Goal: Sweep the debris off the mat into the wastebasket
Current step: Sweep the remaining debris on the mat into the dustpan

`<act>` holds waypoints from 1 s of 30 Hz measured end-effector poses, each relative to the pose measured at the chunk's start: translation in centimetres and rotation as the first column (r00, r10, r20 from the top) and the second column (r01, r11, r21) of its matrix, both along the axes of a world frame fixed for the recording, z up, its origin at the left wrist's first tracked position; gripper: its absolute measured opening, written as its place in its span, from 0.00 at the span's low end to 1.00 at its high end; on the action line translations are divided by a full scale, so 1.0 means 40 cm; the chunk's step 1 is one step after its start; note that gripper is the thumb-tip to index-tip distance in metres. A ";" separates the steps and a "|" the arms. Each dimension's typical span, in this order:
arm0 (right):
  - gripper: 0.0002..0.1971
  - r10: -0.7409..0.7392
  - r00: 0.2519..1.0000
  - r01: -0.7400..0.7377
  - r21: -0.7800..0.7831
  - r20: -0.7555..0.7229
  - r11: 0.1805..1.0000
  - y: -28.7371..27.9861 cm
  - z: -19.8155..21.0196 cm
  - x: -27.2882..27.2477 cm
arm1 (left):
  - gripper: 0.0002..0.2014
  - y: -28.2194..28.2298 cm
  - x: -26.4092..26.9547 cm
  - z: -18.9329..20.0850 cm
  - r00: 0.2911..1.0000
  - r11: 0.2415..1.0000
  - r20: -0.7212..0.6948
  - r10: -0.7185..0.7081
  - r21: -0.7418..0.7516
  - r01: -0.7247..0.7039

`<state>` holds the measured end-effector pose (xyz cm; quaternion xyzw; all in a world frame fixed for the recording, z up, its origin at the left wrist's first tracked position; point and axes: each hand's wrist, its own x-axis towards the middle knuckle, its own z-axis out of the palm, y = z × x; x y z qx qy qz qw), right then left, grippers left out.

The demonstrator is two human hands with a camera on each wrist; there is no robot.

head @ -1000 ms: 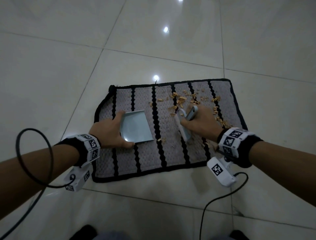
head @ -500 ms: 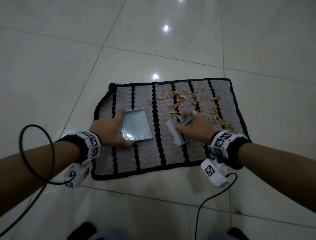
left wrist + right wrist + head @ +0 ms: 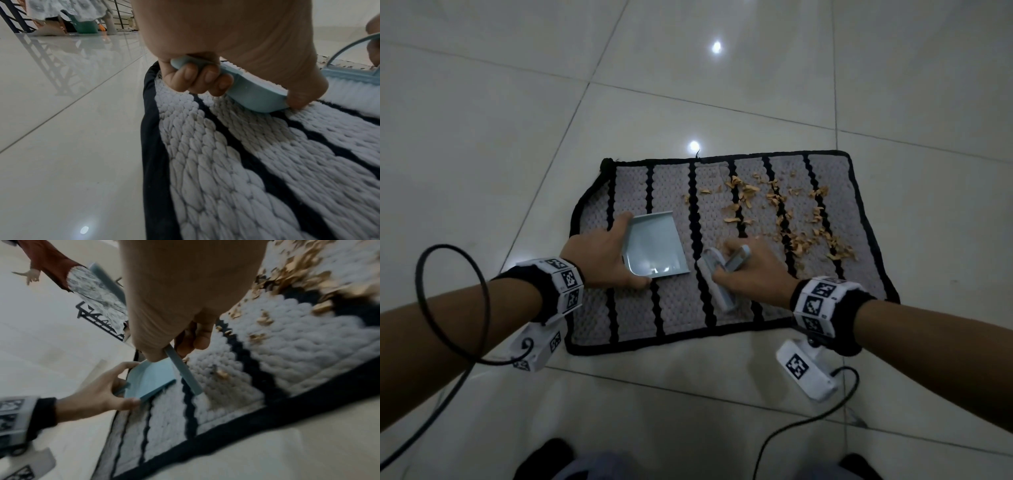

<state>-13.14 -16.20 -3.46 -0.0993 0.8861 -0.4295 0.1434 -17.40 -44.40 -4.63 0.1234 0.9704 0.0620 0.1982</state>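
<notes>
On the striped mat [image 3: 722,308], tan flaky debris [image 3: 791,219] lies scattered.

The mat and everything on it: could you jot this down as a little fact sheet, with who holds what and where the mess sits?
surface: striped mat on a tiled floor
left hand: grips the pale blue dustpan, which rests on the mat
right hand: holds the small brush, bristles on the mat beside the dustpan
debris: tan flakes strewn over the mat's far right part
dustpan contents: none visible
wastebasket: not in the head view
</notes>
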 end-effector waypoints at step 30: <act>0.22 -0.233 0.967 0.243 0.098 -0.105 0.965 0.109 0.041 -0.158 | 0.63 -0.009 -0.026 0.010 1.000 1.000 0.015 -0.008 0.030 0.007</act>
